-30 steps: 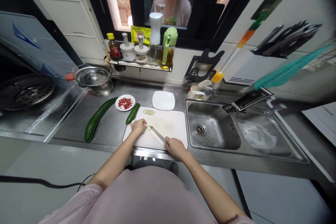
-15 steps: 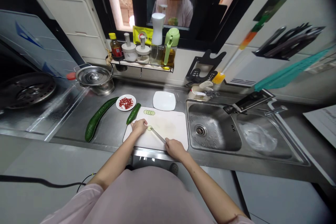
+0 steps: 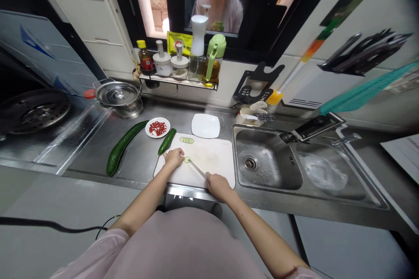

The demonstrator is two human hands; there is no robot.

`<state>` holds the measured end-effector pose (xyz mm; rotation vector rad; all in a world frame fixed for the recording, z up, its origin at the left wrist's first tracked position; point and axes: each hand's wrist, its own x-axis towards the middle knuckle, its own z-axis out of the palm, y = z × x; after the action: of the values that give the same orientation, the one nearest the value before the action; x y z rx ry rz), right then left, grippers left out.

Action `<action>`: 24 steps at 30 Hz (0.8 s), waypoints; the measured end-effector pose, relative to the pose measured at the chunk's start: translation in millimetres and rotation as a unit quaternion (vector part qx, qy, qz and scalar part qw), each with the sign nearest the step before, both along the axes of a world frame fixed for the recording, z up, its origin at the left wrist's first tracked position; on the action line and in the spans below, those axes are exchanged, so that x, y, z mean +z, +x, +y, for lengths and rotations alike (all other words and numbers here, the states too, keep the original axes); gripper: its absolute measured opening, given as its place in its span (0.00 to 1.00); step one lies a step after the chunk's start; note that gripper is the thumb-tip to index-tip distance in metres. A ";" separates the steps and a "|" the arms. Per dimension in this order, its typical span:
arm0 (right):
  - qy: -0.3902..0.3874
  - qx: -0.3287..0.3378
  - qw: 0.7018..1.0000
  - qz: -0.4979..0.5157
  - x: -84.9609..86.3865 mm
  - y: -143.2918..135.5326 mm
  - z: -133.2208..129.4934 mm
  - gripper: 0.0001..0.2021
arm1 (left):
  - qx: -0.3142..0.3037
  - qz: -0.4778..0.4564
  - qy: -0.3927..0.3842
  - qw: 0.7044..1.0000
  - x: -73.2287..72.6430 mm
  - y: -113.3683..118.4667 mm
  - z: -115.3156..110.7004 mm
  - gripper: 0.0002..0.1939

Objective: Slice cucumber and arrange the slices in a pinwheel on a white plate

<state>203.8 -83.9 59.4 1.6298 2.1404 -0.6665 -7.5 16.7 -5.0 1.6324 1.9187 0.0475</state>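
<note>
My right hand (image 3: pixel 218 184) is closed round the handle of a knife (image 3: pixel 198 169), whose blade points up and left over the white cutting board (image 3: pixel 216 165). The blade tip touches a single cucumber slice (image 3: pixel 187 160). Just left of that slice, my left hand (image 3: pixel 174 158) rests on the board with bent fingers; whether anything lies under them is hidden. Several overlapping cucumber slices (image 3: pixel 186 140) lie near the board's upper edge. A cut piece of cucumber (image 3: pixel 166 141) lies across the board's upper left corner.
A long cucumber (image 3: pixel 122 148) lies to the left, beside a small plate (image 3: pixel 147 129) of chopped red pieces. Behind the board is a white square dish (image 3: pixel 205 125). The sink (image 3: pixel 268 161) is on the right; a lidded steel pot (image 3: pixel 119 98) stands back left.
The view has shifted very slightly. Both hands, the knife and the slices appear in nearly the same places.
</note>
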 end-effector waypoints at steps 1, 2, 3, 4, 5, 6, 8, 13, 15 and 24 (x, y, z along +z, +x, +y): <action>-0.004 0.001 1.000 -0.001 0.2 0.0 0.8 0.14 | 0.000 0.000 0.000 1.000 -0.5 -0.1 0.3 0.08; -0.007 0.003 1.000 -0.002 0.4 0.0 1.7 0.14 | 0.001 0.000 0.000 1.000 -1.0 -0.2 0.5 0.08; -0.009 0.004 1.000 -0.002 0.5 0.2 2.7 0.14 | 0.001 -0.001 0.000 1.000 -1.5 -0.3 0.8 0.08; -0.010 0.006 1.000 -0.002 0.7 0.4 3.8 0.14 | 0.002 -0.002 -0.001 1.000 -2.0 -0.4 1.1 0.08; -0.011 0.008 1.000 -0.002 0.7 0.5 5.0 0.14 | 0.002 -0.003 -0.002 1.000 -2.4 -0.4 1.3 0.08; -0.011 0.009 1.000 -0.002 0.6 0.5 6.0 0.14 | 0.003 -0.003 -0.003 1.000 -2.6 -0.5 1.5 0.08; -0.014 0.009 1.000 -0.004 0.2 0.0 7.5 0.14 | 0.004 -0.003 -0.006 1.000 -2.6 -0.6 1.7 0.08; -0.015 -0.002 1.000 -0.005 -2.2 -2.5 7.0 0.15 | 0.007 -0.008 -0.004 1.000 -0.6 -1.1 1.6 0.07; -0.016 -0.006 1.000 0.000 -2.8 -3.2 6.4 0.15 | 0.008 -0.012 -0.004 1.000 0.2 -1.2 1.7 0.07; -0.020 -0.005 1.000 0.000 -4.4 -9.3 12.3 0.15 | 0.006 -0.006 -0.006 1.000 0.5 -0.3 3.2 0.08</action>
<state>194.4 -71.6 55.0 1.6199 2.1058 -0.7083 -7.9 19.9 -4.6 1.6101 1.9161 0.0496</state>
